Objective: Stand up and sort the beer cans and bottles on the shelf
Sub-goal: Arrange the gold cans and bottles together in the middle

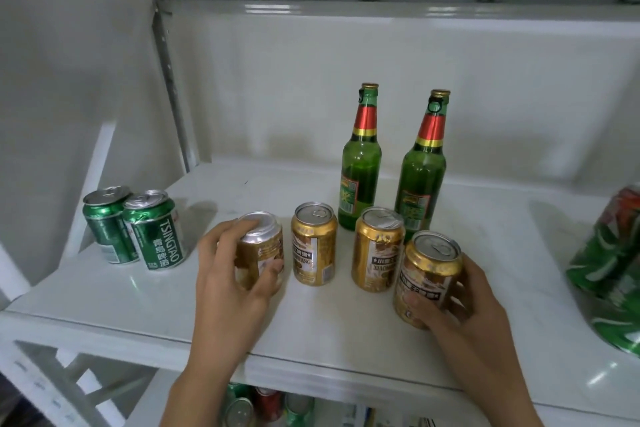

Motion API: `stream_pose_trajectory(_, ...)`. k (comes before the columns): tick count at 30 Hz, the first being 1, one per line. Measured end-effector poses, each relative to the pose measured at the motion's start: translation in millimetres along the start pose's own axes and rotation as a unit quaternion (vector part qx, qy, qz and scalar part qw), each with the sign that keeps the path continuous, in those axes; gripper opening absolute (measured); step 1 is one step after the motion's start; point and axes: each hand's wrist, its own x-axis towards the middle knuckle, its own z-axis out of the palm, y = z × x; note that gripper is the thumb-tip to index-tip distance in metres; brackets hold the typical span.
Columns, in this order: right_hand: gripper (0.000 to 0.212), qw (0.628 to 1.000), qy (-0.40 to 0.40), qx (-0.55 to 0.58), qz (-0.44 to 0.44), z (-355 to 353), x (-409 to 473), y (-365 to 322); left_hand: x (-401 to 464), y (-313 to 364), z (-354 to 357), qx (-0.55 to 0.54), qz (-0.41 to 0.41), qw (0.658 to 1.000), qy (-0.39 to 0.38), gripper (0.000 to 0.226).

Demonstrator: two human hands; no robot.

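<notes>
Several gold beer cans stand upright in a loose row on the white shelf. My left hand grips the leftmost gold can from its left side. My right hand grips the rightmost gold can, nearest the front edge. Between them stand a gold can and another gold can. Two green Tsingtao cans stand together at the left. Two green glass bottles, the left bottle and the right bottle, stand upright behind the gold cans.
A large green object, partly cut off, sits at the shelf's right edge. A lower shelf holds more cans. A white back wall, a slotted upright post and the shelf above enclose the space.
</notes>
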Motion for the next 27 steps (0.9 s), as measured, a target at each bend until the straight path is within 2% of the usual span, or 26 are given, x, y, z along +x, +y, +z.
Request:
stream_pose_trajectory(6,0.075,1.000,-0.001,-0.015,-0.003,1,-4,-2,18,8,-8,0.042,-0.019,0.997,-0.060,0.065)
stream_pose_trajectory(11,0.074,1.000,-0.002,-0.025,0.001,1,-6,-3,57,21,-26,0.196,-0.033,0.956,-0.214,0.095)
stream_pose_trajectory(13,0.074,1.000,-0.003,-0.029,0.002,1,-7,-3,67,19,-38,0.200,-0.022,0.942,-0.269,0.092)
stream_pose_trajectory(16,0.074,0.999,-0.001,-0.039,0.002,1,-7,-4,66,8,-65,0.185,-0.006,0.937,-0.296,0.076)
stream_pose_trajectory(19,0.074,0.999,0.001,-0.042,0.006,1,-7,-2,73,9,-91,0.249,0.001,0.910,-0.332,0.074)
stream_pose_trajectory(21,0.075,0.999,0.001,-0.044,0.005,1,-7,-2,82,21,-97,0.327,0.013,0.861,-0.390,0.073)
stream_pose_trajectory(23,0.075,0.999,0.000,-0.043,0.003,1,-7,-2,87,37,-93,0.412,0.028,0.788,-0.456,0.071)
stream_pose_trajectory(25,0.075,0.999,-0.002,-0.042,0.000,1,-7,-2,87,55,-81,0.512,0.071,0.685,-0.513,0.072)
stream_pose_trajectory(27,0.074,0.999,-0.005,-0.043,-0.001,2,-8,-3,88,73,-66,0.603,0.143,0.573,-0.536,0.072)
